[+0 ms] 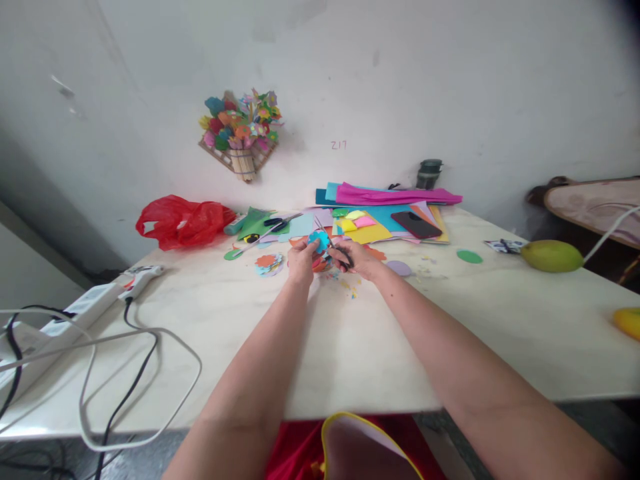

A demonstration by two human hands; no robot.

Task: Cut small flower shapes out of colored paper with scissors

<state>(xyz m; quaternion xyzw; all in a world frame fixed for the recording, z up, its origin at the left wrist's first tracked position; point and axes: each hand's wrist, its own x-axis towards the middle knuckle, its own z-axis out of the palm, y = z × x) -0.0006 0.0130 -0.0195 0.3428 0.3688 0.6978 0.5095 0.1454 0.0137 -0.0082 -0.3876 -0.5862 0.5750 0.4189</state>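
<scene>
Blue paper piece [319, 240]: I'm holding it just above the desk [245, 333], midway across, in front of me. My left fingers [307, 251] are pinching its near-left edge. Judging it light and thin, fairly stiff for paper but easy to crease; not slippery. Best hold, I think: a light pinch at the rim, thumb over one face, fingers clear of the blades.

Orientation: its outline is looking round and scalloped, so no clear long axis is showing; one broad face is turning towards me.

My right fingers [346, 245] are gripping the scissors [349, 261] by the dark handles. The blades are pointing away and leftward, passing close by the paper's right side. Cannot tell how far they are parted.

Farther out: small paper scraps [353, 293] are lying nearer me; a pile of scalloped cutouts [266, 261] is sitting to the left; a dark phone [416, 225] is resting on coloured sheets [376, 233], beyond and right.
</scene>
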